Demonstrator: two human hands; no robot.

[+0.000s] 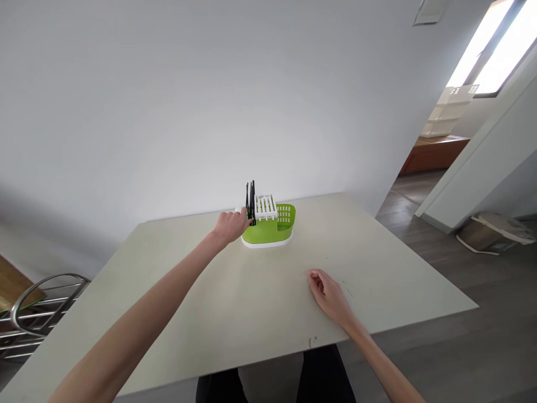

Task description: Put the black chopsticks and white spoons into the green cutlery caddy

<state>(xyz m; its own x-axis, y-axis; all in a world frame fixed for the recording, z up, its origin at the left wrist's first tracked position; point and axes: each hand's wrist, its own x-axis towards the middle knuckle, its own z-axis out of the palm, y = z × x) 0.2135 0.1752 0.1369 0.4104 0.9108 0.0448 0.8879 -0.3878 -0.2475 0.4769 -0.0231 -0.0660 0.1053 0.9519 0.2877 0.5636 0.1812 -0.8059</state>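
A green cutlery holder (271,230) with a white slotted insert and white base stands at the far middle of a pale table (176,302). Several black utensils (250,201) stand upright in its left end. My left hand (230,225) reaches out to the holder's left side, its fingers curled against the holder at the foot of the black utensils. I cannot tell whether it grips a utensil or only touches the holder. My right hand (329,294) rests on the table nearer to me, to the right, fingers loosely curled, holding nothing.
A white wall rises just behind the table. A metal wire rack (37,313) stands at the left, below table height. To the right are a dark wood floor, a doorway, and a flat bag (493,232) on the floor by a wall.
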